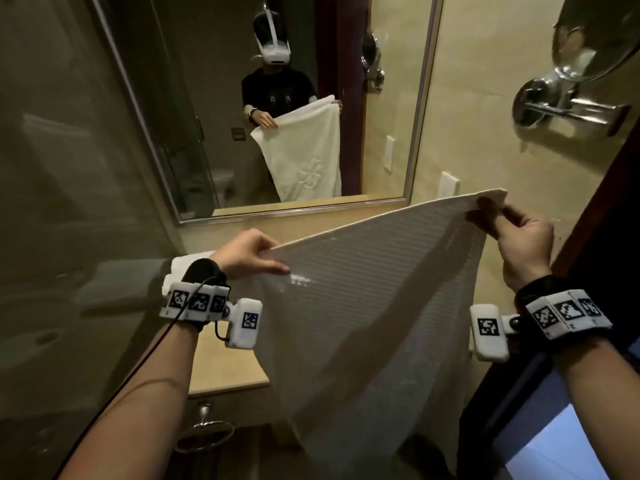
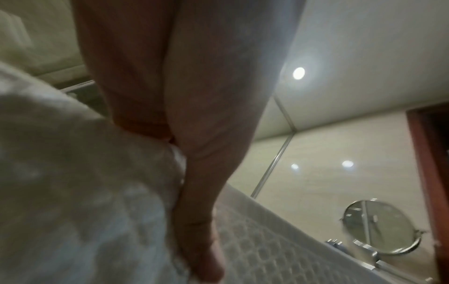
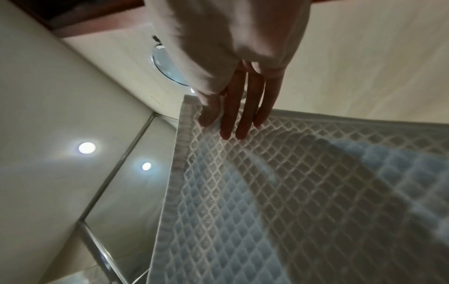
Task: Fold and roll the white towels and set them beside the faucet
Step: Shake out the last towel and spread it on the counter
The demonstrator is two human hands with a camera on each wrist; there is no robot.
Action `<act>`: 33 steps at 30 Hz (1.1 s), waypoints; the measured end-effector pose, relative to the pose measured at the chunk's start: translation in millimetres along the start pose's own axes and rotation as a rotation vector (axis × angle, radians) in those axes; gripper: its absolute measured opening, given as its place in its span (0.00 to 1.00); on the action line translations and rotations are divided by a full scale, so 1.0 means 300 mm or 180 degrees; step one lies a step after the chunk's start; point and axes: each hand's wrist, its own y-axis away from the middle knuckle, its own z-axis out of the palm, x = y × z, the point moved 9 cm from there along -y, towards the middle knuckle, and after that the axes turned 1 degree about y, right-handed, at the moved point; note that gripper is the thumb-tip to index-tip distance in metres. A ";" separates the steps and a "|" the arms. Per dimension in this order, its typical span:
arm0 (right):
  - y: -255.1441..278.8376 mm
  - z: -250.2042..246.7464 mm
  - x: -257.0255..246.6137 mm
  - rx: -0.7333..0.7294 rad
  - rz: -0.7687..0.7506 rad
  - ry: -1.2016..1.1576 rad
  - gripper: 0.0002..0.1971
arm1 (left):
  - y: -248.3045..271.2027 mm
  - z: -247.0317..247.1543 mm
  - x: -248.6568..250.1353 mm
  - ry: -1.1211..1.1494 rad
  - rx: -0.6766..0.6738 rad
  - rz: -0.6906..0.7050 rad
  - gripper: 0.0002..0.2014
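A white towel (image 1: 367, 306) with a waffle weave hangs spread in the air above the counter, held by its two top corners. My left hand (image 1: 249, 254) pinches the lower left corner between thumb and fingers. Higher up, my right hand (image 1: 512, 230) pinches the right corner. In the right wrist view the fingers (image 3: 240, 107) lie flat on the towel (image 3: 291, 192) near its corner. The left wrist view shows my left hand (image 2: 194, 211) against the bunched towel (image 2: 73, 192). No faucet is in view.
A beige counter (image 1: 225, 368) runs below the towel, with another white towel (image 1: 187, 261) partly hidden behind my left wrist. A wall mirror (image 1: 277, 98) reflects me. A round chrome mirror (image 1: 595, 32) on an arm juts from the right wall. A towel ring (image 1: 204, 431) hangs under the counter.
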 end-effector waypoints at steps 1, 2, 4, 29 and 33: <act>-0.030 0.009 0.053 0.0025 0.0054 0.0037 0.24 | -0.042 0.032 -0.044 -0.0054 -0.0100 -0.0031 0.11; -0.062 0.019 0.109 0.0052 0.0098 0.0080 0.26 | -0.091 0.061 -0.098 -0.0160 -0.0143 -0.0086 0.06; -0.135 0.035 0.224 0.0124 0.0171 0.0169 0.30 | -0.199 0.094 -0.200 -0.0470 0.0034 -0.0330 0.02; -0.606 0.074 1.532 0.0869 0.2414 0.1008 0.15 | -1.132 0.373 -0.796 -0.0598 0.1065 -0.1888 0.08; -0.712 0.170 1.603 0.0809 0.2500 0.0718 0.10 | -1.201 0.347 -0.826 -0.0556 0.1320 -0.2150 0.04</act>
